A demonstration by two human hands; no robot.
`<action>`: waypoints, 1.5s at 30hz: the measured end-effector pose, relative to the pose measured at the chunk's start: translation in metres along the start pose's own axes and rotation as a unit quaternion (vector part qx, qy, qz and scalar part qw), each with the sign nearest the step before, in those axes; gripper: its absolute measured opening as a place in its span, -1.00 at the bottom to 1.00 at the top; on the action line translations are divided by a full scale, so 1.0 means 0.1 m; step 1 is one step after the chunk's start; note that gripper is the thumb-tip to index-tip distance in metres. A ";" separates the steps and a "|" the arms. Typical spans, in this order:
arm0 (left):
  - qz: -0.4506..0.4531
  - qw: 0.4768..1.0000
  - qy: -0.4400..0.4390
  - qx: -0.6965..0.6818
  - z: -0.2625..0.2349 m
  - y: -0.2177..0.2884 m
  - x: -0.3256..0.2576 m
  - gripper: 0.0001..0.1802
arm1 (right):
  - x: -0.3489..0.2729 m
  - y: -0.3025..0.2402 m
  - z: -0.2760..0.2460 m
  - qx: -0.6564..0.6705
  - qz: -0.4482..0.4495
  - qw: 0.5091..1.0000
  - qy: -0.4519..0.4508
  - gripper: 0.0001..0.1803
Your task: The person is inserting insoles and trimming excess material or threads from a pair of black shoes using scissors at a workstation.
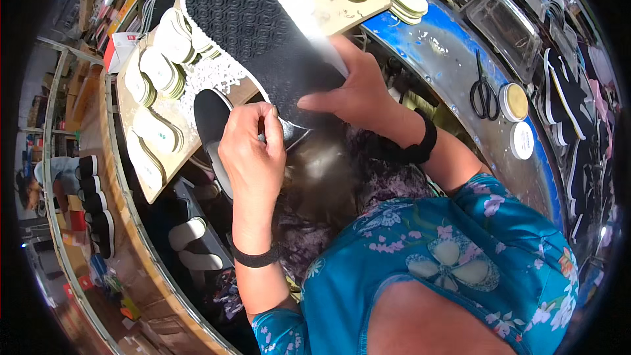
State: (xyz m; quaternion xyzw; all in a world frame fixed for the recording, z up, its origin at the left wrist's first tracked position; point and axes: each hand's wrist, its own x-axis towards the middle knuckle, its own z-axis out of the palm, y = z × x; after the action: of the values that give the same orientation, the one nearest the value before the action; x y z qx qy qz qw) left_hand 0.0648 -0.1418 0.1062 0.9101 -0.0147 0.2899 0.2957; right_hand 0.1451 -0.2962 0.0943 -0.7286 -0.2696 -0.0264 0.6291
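Observation:
A shoe [243,23] is tilted up in front of me with its black, patterned outsole showing and a white rim around it. My right hand [358,89] grips it from the right, thumb pressed across the sole near the heel. At the heel's left edge, my left hand [253,141] is closed in a pinch. Whatever sits between its fingertips is too small to make out. Behind my left hand a second black shoe [209,118] leans by the board's edge, partly covered.
A pale board [190,135] carries stacks of white insoles [154,128] and white scraps [213,73]. On the blue-edged metal table [444,52] lie black scissors [484,95], a round tin [513,102] and a white lid [522,141]. Finished-looking black shoes [98,223] line the left shelf.

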 end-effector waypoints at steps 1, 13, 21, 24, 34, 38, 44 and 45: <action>-0.010 1.000 -0.015 -0.015 0.00 -0.01 0.01 -0.96 | 0.01 0.02 0.00 0.000 0.002 1.000 0.000 -0.35; -0.056 0.998 0.024 0.014 0.17 -0.27 0.03 -0.94 | 0.00 0.06 0.03 -0.047 -0.043 0.997 0.031 -0.31; -0.167 0.977 0.066 -0.119 0.12 -0.13 0.11 -0.91 | 0.18 0.13 -0.05 0.063 0.084 0.991 0.087 -0.39; -0.155 0.978 0.027 -0.140 0.15 -0.02 0.09 -0.94 | 0.18 0.14 -0.01 0.058 0.115 0.989 0.076 -0.39; -0.074 0.997 0.003 0.021 0.17 0.09 0.18 -0.91 | 0.08 0.06 0.03 -0.041 0.033 0.994 0.098 -0.35; -0.058 0.998 0.010 0.020 0.19 0.09 0.18 -0.91 | 0.05 0.06 -0.01 -0.049 -0.014 0.994 0.092 -0.36; -0.125 0.985 -0.074 -0.093 0.16 -0.01 0.18 -0.92 | 0.08 0.11 -0.11 -0.081 -0.069 0.993 0.050 -0.34; -0.117 0.985 -0.076 -0.100 0.15 -0.03 0.17 -0.93 | 0.07 0.10 -0.11 -0.081 -0.066 0.993 0.048 -0.34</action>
State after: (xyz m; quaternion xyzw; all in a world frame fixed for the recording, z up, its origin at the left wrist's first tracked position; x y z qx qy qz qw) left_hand 0.0874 -0.1448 0.1035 0.8909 0.0406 0.1803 0.4148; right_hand 0.1587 -0.3048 0.0901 -0.7554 -0.2835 -0.1246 0.5774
